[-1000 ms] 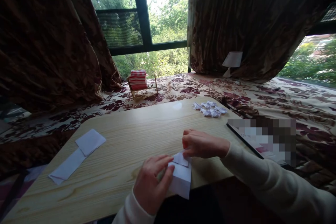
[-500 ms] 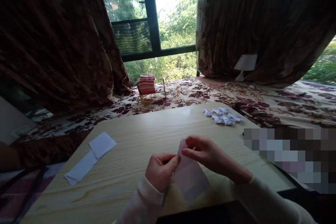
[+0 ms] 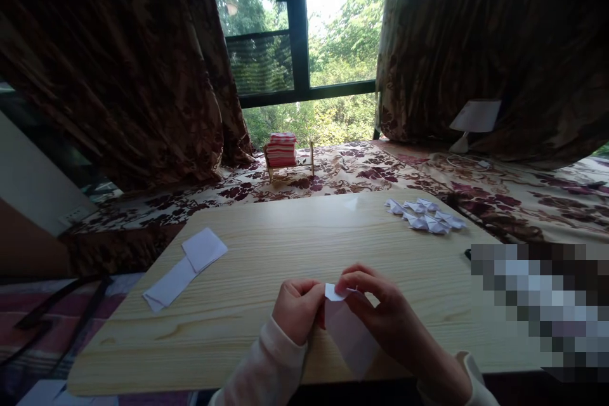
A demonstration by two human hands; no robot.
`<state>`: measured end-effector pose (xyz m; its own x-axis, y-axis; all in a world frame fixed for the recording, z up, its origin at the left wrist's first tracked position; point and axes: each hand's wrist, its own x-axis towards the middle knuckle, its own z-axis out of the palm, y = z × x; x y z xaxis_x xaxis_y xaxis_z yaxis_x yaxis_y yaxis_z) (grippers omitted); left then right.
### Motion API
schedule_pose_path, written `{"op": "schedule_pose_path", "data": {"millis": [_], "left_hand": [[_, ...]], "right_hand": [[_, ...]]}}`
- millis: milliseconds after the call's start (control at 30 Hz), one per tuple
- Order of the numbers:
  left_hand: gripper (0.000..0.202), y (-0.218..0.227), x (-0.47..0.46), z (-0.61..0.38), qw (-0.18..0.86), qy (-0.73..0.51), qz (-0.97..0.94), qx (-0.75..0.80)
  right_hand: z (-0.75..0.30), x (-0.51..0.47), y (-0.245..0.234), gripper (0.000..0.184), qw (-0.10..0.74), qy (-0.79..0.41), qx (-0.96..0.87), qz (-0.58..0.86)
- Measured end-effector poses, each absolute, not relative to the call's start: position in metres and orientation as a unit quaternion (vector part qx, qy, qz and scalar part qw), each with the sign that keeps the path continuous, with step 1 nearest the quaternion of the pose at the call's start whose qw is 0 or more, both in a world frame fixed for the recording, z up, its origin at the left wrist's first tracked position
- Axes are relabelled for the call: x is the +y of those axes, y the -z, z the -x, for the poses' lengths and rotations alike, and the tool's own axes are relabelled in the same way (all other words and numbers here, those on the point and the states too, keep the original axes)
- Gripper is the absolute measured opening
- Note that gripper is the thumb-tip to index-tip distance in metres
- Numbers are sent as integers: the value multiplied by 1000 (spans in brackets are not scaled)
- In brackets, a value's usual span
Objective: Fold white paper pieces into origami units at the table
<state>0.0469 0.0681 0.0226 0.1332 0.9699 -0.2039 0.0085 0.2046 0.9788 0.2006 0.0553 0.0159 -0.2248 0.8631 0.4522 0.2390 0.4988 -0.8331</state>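
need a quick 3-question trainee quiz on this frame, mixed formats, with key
1. True or false: the left hand and the right hand both grip the white paper.
2. Where does the pile of folded pieces lie? A) on the far right part of the table; B) at its near left corner; C) in the left hand.
3. How many flat paper slips lie on the table's left side?
Key: 1 true; 2 A; 3 two.
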Motion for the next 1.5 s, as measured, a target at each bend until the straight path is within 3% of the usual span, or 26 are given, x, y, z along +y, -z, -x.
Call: {"op": "schedule_pose_path", "data": {"millis": [267, 1033, 1300, 1500], "left_hand": [[38, -18, 70, -42, 615, -414, -456, 492], [43, -14, 70, -37, 631, -428, -461, 454], [26, -26, 62, -37, 601, -429, -507, 444], [20, -23, 59, -40, 576, -449, -500, 466]], "right_hand": [[-205, 56, -9, 29, 455, -204, -779, 381], [-208, 53, -22, 20, 389, -46, -850, 353], [-207, 54, -18, 20, 401, -59, -838, 365], [-212, 50, -16, 23, 428, -185, -800, 376]]}}
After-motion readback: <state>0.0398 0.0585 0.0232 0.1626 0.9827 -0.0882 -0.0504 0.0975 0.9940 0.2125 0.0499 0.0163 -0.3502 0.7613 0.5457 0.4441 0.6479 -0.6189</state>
